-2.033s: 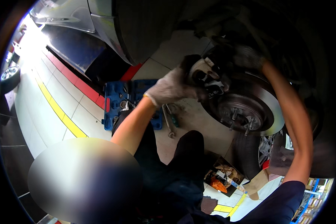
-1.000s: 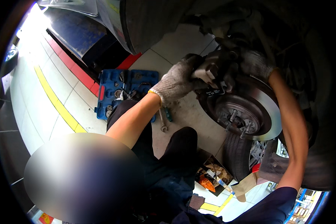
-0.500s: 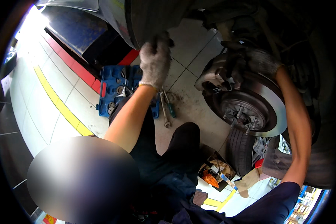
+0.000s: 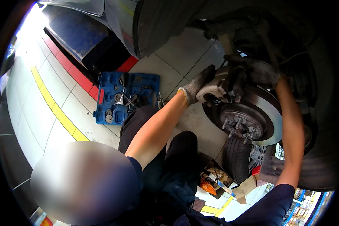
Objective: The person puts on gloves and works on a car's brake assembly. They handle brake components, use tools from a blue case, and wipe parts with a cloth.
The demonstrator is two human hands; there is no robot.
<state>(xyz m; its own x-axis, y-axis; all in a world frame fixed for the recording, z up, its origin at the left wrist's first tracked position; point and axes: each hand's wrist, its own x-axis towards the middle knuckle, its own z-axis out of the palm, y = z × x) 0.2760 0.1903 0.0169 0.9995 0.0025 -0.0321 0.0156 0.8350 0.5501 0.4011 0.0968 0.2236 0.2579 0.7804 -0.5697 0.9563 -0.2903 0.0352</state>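
While the left hand (image 4: pixel 199 83) is resting against the caliper (image 4: pixel 217 85), just right of the frame's centre, the right hand (image 4: pixel 264 71) is reaching to its far side, upper right; whether either is gripping, I cannot tell. The caliper is sitting at the disc's (image 4: pixel 272 117) upper-left edge. Good handling probably means both palms are sharing its weight, keeping it square to the disc, fingertips staying clear of the gap.

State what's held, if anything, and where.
Grip unclear: left gloved hand at the left end of the grey metal brake caliper, right gloved hand at its right.
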